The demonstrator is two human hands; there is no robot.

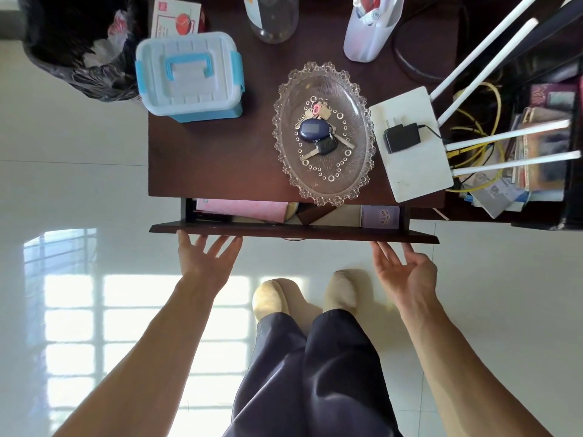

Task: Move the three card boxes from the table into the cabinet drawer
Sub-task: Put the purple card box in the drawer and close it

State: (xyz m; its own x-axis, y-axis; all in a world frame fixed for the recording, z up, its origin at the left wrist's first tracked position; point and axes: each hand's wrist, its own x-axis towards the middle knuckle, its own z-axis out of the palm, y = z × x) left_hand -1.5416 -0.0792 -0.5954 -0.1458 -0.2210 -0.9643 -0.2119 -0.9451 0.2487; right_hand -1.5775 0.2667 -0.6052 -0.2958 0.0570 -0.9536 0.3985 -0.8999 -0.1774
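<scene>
Card boxes: only one that looks like one is visible, a small purple box (380, 217) sitting in the right end of the drawer; can't tell if the other two are in there. The drawer (293, 234) is only slightly pulled out from under the tabletop. Both hands are empty with fingers spread: left hand (206, 259) has its fingertips touching the drawer front near the left end, right hand (405, 272) does the same near the right end, palm turned up a bit. Also in the drawer are a pink sheet (246, 209) and some brownish stuff. Up on the dark table (208, 159) there's a glass dish (325, 134) with keys (318, 134), a blue-and-white storage box (189, 77) to its left, and a white router (413, 146) with a black adapter (401, 137) on it to the right.
</scene>
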